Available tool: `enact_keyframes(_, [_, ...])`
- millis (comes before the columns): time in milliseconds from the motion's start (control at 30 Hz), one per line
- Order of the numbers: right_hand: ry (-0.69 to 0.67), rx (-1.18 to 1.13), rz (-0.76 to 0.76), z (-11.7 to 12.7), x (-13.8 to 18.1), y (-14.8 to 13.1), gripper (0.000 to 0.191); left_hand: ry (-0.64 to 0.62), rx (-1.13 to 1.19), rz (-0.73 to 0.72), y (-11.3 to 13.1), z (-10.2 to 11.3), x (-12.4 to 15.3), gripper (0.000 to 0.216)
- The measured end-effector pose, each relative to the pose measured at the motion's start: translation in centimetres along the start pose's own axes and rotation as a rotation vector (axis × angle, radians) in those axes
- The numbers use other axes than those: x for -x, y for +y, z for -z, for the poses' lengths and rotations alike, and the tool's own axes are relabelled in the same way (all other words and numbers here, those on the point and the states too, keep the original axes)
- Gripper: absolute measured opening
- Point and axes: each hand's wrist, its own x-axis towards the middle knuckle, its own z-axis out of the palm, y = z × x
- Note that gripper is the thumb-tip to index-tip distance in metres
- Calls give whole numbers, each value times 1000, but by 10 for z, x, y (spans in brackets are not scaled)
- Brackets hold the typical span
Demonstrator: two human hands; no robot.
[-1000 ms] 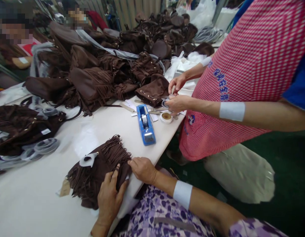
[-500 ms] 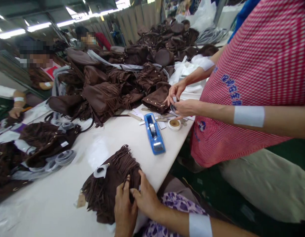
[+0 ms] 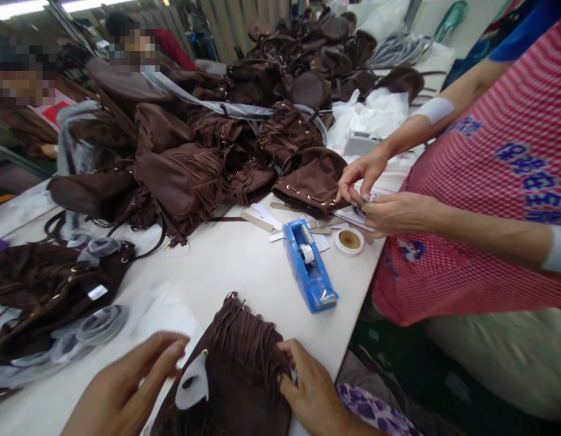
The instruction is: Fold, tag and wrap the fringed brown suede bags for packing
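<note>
A dark brown fringed bag (image 3: 244, 387) lies on the table in front of me, its lower part cut off by the frame. A white wrapping piece (image 3: 192, 383) with a dark hole sits at a metal fitting on its left side. My right hand (image 3: 310, 384) grips the bag's right edge between thumb and fingers, beside the fringe. My left hand (image 3: 135, 378) is off to the left of the bag, fingers stretched out and slightly blurred, holding nothing that I can see.
A blue tape dispenser (image 3: 310, 266) and a round roll of tape (image 3: 349, 240) stand ahead. Brown bags (image 3: 180, 175) are heaped behind, with more bags (image 3: 57, 284) at left. A co-worker's hands (image 3: 375, 200) handle something small at right, near the table edge.
My left hand has left the bag's fringe and moved left. My right hand has shifted to the bag's right edge. The camera view has turned, and the bag appears lower and closer.
</note>
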Motion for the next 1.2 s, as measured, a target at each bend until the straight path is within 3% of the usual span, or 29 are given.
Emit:
enact_keyframes(133, [4, -9, -167, 6, -9, -17, 29, -299, -192, 129, -1, -29, -100, 49])
enact_keyframes(233, [-5, -46, -301, 9, -19, -26, 17, -369, -258, 120, 2, -56, -127, 62])
enact_keyframes(333, [-42, -124, -386, 11, -29, -27, 15, -379, -375, 44, -4, -69, -128, 54])
enact_keyframes(433, [-91, -267, -440, 13, -36, -24, 27, -451, -404, 9, -15, -74, -129, 48])
enact_keyframes(533, [-121, -365, -482, 15, -41, -23, 41, -514, -214, 59, -27, -82, -134, 47])
enact_keyframes(733, [-77, -335, -595, 17, -43, -26, 21, -413, 182, 116, -59, -102, -124, 49])
enact_keyframes(867, [-85, -285, -609, 17, -44, -27, 14, -361, 301, 175, -69, -107, -115, 49])
enact_keyframes(967, [-83, -188, -556, 17, -43, -27, 11, -330, 231, 154, -63, -100, -116, 44])
enact_keyframes(1033, [-58, -79, -409, 19, -42, -29, 10, -293, 162, 105, -55, -92, -119, 38])
enact_keyframes(1133, [-65, 5, -185, 24, -41, -35, 11, -295, 159, -70, -46, -86, -127, 47])
enact_keyframes(1200, [-111, 1, -194, 27, -41, -37, 10, -335, 170, -184, -43, -86, -131, 48])
